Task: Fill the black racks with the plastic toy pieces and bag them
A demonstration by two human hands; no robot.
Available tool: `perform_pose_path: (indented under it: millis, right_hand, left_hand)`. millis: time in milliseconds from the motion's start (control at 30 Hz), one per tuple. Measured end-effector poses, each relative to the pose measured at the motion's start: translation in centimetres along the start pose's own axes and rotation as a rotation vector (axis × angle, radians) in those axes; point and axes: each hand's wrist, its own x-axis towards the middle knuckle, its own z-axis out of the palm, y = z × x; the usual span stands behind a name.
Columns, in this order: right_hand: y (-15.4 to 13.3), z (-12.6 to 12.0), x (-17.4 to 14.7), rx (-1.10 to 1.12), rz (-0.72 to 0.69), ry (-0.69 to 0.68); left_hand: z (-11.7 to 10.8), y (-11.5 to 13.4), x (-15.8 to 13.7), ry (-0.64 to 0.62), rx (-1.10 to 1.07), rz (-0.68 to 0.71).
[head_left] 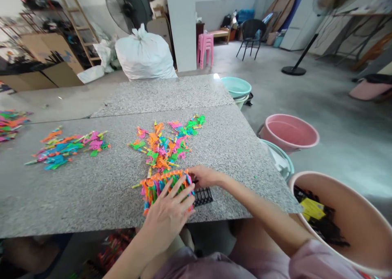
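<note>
- Black rack [203, 196] near the worktop's [232, 148] 6 o'clock edge; its grid shows at the 3 o'clock end, and upright coloured plastic pieces [150, 193] stand packed in a row towards 9 o'clock.
- Hands: the left [171, 201] lies spread over the packed row; the right [204, 176] bends in at the rack's far side, and whether it grips is hidden.
- From the rack, a peach tub [361, 213] at 3 o'clock holds black parts and a yellow item [312, 209].
- At 2 o'clock, a pink tub [290, 128] and a turquoise-rimmed basin [289, 164] with something white inside.
- At 1 o'clock, a turquoise basin [235, 85]; towards 11, a tied white sack [145, 54].
- Loose pieces [162, 144] lie nearly at 12, another heap [70, 146] at 10.
- The worktop's right edge runs from 1 to 4; bare speckled surface separates it from the rack.
</note>
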Motion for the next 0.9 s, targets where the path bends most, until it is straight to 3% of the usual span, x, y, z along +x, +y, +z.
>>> perform_pose_path:
  millis: [133,233,300,367,433,500,667,800,900]
  right_hand:
    - [-1.6,-1.1,6.8,-0.275,-0.126,0.223]
    - [-5.0,1.4,13.5,-0.430,-0.329,0.013]
    - [-6.7,3.6,16.3,-0.507,-0.340,-0.177]
    - [-6.9,5.1,16.9,-0.547,-0.303,-0.300]
    - [-5.3,5.3,15.3,-0.561,-0.288,-0.311]
    - [-2.4,4.2,12.3,-0.569,-0.317,-0.225]
    - [4.4,-1.3,2.9,-0.612,-0.369,-0.085]
    - [5.2,-4.9,-2.7,-0.679,-0.198,0.005]
    - [3.9,-5.3,-4.3,-0.703,0.015,0.042]
  left_hand:
    - [-0.3,0.4,-1.4,0.033,0.042,0.025]
    - [-0.6,1.0,-2.6,0.019,0.066,0.066]
    - [-0.8,1.1,-3.5,0.025,0.074,0.089]
    - [-1.0,1.1,-4.4,0.029,0.089,0.102]
    - [-1.2,0.9,-5.2,0.035,0.094,0.106]
    - [-1.6,0.6,-5.5,0.041,0.077,0.095]
    - [-2.5,-0.4,-4.1,-0.039,0.005,0.034]
    - [-2.1,-1.4,-2.0,-0.044,-0.008,0.043]
    - [-1.6,-1.7,-1.2,-0.005,0.003,0.055]
